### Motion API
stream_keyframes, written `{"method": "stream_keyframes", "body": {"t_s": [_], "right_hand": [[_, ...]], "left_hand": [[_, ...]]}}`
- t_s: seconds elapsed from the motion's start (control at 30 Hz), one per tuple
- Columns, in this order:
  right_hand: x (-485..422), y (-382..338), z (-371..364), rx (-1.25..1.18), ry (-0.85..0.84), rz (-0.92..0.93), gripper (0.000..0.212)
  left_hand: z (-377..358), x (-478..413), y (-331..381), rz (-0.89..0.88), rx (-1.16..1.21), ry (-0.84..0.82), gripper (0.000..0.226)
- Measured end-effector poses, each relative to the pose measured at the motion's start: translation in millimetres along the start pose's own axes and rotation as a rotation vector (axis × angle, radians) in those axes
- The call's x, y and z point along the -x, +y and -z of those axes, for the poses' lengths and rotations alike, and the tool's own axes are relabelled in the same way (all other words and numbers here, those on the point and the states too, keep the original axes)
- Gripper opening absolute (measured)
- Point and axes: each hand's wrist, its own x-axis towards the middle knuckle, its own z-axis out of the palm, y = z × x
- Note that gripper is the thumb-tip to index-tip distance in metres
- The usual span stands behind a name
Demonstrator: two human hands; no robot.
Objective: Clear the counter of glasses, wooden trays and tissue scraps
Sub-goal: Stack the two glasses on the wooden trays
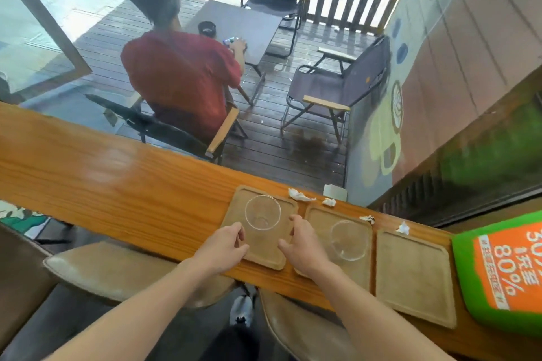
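Three wooden trays lie side by side on the wooden counter (117, 184). The left tray (237, 208) carries a clear glass (262, 215), and the middle tray (319, 214) carries a second glass (348, 240). The right tray (410, 272) is bare. My left hand (225, 246) grips the left tray's near left edge, and my right hand (302, 243) grips its right edge. The tray lies flat on the counter. Several tissue scraps lie along the counter's far edge, among them one (297, 195) behind the left tray and one (403, 227) behind the right tray.
A green and orange sign (504, 267) lies on the counter right of the trays. A small white box (334, 192) stands at the far edge. Two padded stools (117, 269) (308, 328) stand below the counter. Beyond the window a person in red (181, 79) sits on the deck.
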Motion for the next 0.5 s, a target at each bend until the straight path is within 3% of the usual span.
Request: {"method": "stream_keyframes", "body": {"t_s": [0.23, 0.5], "right_hand": [[-27.3, 3.7, -29.0, -0.076, 0.020, -0.117, 0.083], [-38.9, 3.1, -48.0, -0.182, 0.024, -0.084, 0.102]], "left_hand": [[10.0, -40.0, -18.0, -0.025, 0.058, -0.022, 0.021], [-0.3, -59.0, -20.8, -0.118, 0.164, 0.015, 0.074]]}}
